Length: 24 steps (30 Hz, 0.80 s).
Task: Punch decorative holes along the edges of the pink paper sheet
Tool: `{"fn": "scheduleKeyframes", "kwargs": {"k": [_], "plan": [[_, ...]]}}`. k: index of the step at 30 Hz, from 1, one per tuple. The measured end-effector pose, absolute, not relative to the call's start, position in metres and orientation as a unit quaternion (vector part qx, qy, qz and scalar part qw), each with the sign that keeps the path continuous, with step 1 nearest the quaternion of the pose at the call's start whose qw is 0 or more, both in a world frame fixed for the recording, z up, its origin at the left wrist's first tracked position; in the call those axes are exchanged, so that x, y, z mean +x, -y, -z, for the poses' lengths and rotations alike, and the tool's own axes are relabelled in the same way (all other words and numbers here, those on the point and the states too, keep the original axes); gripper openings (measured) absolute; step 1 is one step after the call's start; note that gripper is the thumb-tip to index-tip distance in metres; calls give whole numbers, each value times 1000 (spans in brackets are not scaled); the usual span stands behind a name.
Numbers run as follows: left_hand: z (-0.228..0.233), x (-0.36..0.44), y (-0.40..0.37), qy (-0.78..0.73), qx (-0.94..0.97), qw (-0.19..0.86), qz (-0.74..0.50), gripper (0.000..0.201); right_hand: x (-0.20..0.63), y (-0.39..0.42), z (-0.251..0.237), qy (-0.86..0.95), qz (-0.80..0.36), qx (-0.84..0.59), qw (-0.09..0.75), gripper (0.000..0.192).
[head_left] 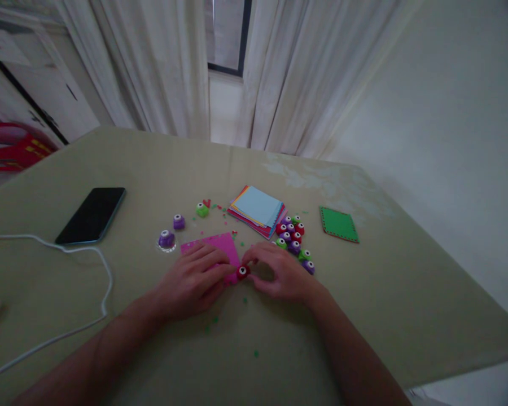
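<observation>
Item: pink paper sheet (214,245), flat on the bench (364,316), centre of view.
Left hand (195,279): fingers pressed flat on the sheet's near edge.
Right hand (279,273): fingers pinching a red punch (242,272) set at the sheet's near right corner.
Other stock: cluster of small punches (294,237) at 1 o'clock of the hands; two purple punches (172,231) and a green punch (202,210) at 11 o'clock; stack of coloured paper (257,210) at 12 o'clock; green sheet (338,224) at 2 o'clock; phone (92,215) and white cable (80,256) at 10 o'clock.
Progress, judged: scattered paper bits (214,321) suggest some punching done; the stack looks largely unworked.
</observation>
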<state>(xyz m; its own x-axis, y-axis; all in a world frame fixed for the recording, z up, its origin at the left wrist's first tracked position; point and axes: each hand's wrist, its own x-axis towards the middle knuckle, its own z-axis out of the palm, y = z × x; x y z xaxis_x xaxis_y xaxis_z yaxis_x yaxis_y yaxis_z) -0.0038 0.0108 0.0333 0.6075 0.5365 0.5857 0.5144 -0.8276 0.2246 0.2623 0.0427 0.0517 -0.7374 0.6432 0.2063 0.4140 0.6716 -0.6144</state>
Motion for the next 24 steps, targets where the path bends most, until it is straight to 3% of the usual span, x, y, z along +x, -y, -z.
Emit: {"fn": "scheduleKeyframes", "kwargs": {"k": [7, 18, 24], "plan": [[-31, 0, -8, -285, 931, 8, -227, 41, 261, -41, -51, 890, -272, -292, 221, 29], [-31, -3, -9, -318, 919, 115, -203, 34, 258, -38, -51, 891, -264, -287, 230, 27], [-33, -2, -12, -347, 905, 161, -186, 26, 252, -33, -57, 897, -230, -327, 188, 18]]}}
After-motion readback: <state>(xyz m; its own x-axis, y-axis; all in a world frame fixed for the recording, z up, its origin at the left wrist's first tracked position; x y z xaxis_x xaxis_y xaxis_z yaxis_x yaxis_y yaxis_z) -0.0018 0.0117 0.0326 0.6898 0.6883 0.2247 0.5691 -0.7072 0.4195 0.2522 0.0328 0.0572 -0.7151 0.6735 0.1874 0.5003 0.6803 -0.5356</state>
